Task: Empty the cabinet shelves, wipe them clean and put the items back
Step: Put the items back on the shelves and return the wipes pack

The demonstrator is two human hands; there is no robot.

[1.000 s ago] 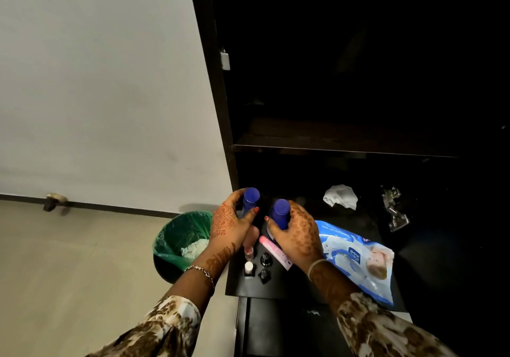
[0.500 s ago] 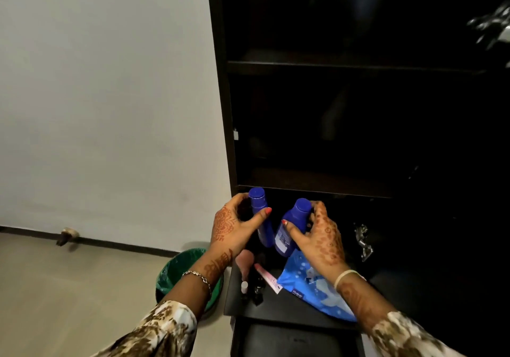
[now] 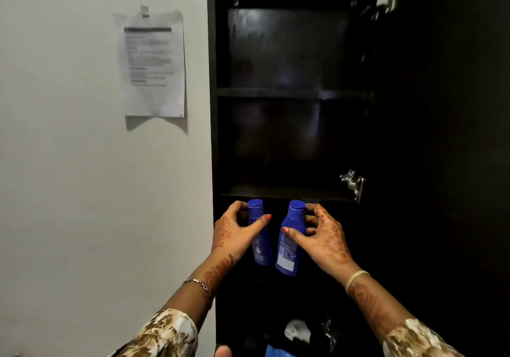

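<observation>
I face a tall dark cabinet with bare shelves. My left hand grips a slim blue bottle round its upper part. My right hand holds a second, wider blue bottle with a white label. Both bottles are upright, side by side and in the air, just below the front edge of a shelf. Two more shelves above it look empty.
A printed paper sheet hangs on the white wall left of the cabinet. Metal hinges stick out on the cabinet's right side. Low down lie a crumpled white tissue and a blue wipes pack.
Both hands have lifted the two blue bottles up from the low surface toward the shelf. My view has tilted upward, so the bin and floor have dropped out of sight.
</observation>
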